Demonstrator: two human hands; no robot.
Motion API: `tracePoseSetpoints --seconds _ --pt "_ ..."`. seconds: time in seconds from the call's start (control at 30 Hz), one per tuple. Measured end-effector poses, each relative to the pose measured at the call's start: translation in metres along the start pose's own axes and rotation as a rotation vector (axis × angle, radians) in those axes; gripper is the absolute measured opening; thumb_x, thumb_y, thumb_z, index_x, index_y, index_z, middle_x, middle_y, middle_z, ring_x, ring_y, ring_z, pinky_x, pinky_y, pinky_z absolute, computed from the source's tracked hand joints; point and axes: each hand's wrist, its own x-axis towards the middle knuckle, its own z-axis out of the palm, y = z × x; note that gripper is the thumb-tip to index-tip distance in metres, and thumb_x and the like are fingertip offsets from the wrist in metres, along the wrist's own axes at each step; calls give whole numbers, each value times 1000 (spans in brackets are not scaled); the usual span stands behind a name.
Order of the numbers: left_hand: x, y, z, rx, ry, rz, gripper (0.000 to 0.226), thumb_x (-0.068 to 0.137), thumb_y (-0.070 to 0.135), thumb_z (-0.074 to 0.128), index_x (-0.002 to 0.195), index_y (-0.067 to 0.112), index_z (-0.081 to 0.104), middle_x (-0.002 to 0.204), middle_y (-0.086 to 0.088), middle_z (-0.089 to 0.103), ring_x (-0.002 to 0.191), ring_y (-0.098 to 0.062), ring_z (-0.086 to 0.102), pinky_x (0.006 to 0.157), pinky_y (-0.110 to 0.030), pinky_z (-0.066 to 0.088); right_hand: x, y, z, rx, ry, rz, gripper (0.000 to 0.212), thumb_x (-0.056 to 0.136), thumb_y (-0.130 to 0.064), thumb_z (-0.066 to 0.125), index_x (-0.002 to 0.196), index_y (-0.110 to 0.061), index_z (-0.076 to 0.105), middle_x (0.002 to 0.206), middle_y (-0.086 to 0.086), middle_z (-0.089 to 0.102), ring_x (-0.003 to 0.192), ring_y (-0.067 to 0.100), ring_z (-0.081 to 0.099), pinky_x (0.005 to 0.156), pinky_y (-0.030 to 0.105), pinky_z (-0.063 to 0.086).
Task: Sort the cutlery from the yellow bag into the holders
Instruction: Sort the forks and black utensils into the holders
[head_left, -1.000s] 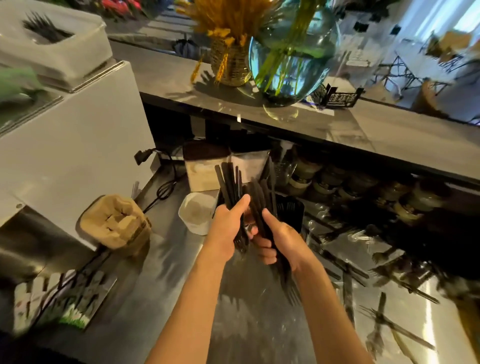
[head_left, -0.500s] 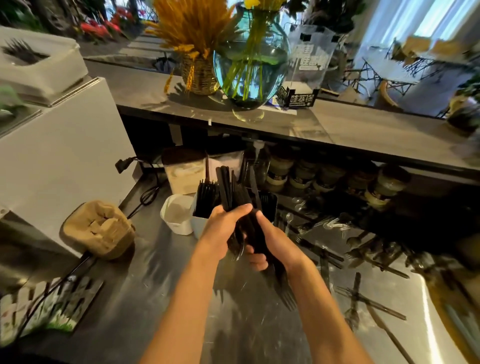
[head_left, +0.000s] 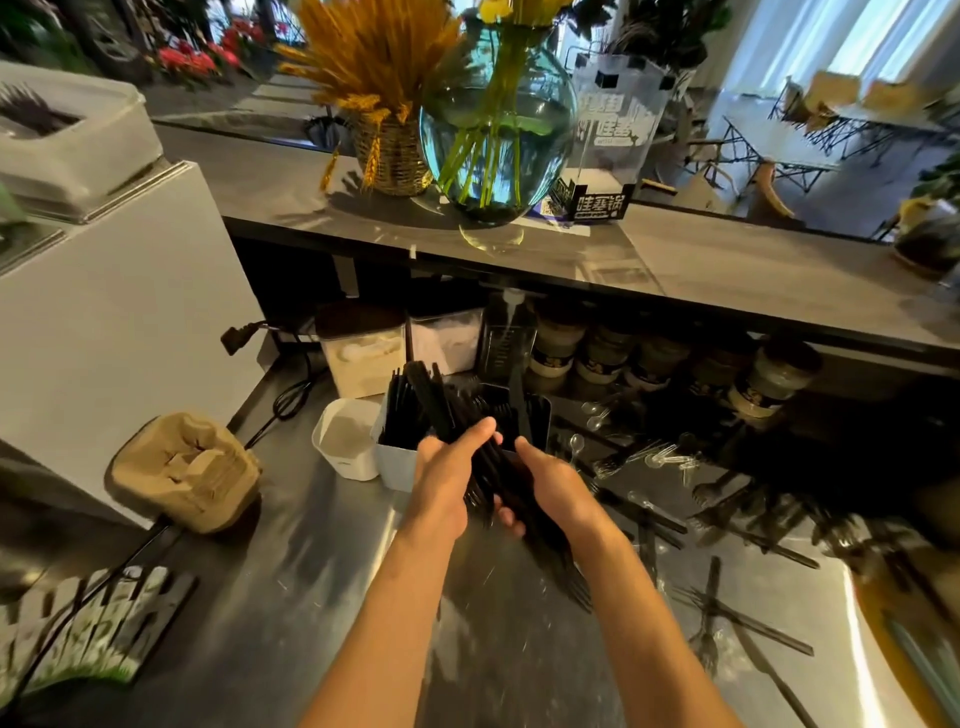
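Both hands grip one bundle of black plastic forks (head_left: 524, 512) above the steel counter, handles pointing up and away, tines down toward me. My left hand (head_left: 449, 480) wraps the bundle from the left, thumb across the top. My right hand (head_left: 553, 486) holds it from the right. Just beyond the hands stand three holders: an empty white one (head_left: 345, 441), a white one holding black cutlery (head_left: 395, 465), and a black one (head_left: 540, 410) with black pieces in it. Loose black and clear cutlery (head_left: 717, 519) lies scattered at the right. The yellow bag (head_left: 906, 644) shows at the right edge.
A brown cardboard cup carrier (head_left: 189, 470) sits at the left beside a white appliance (head_left: 114, 332). Jars and storage boxes (head_left: 363, 348) line the back under a grey shelf (head_left: 727, 270) carrying a glass vase (head_left: 496, 130). A black cable (head_left: 291, 395) runs along the counter.
Both hands have carried the fork bundle forward, closer to the holders. The grip on the bundle is unchanged.
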Motion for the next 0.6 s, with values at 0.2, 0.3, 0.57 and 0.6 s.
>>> tracePoseSetpoints --seconds 0.2,0.3,0.57,0.6 --pt "11 6 -3 -74 67 57 24 94 21 68 87 -2 64 64 -9 68 54 -21 68 47 -33 53 -1 -15 -4 302 -141 143 45 108 -39 32 115 -3 59 82 19 61 68 26 59 60 32 52" --pt "15 6 -2 -39 88 86 19 95 20 67 89 3 63 67 -3 70 56 -17 68 51 -33 55 1 -21 -2 245 -100 153 42 108 -38 32 109 -4 58 81 18 61 67 25 59 61 32 52" --pt "23 8 -1 -126 104 113 27 98 19 60 114 -2 55 77 -8 63 56 -20 64 54 -34 54 9 -11 -1 131 43 133 33 106 -30 45 106 0 58 80 16 69 64 24 65 57 29 52" --pt "23 6 0 -149 103 117 26 99 18 60 115 -1 53 76 -7 62 56 -20 62 54 -35 53 9 -11 0 137 56 137 32 106 -30 46 107 0 56 78 16 68 61 22 65 53 27 51"
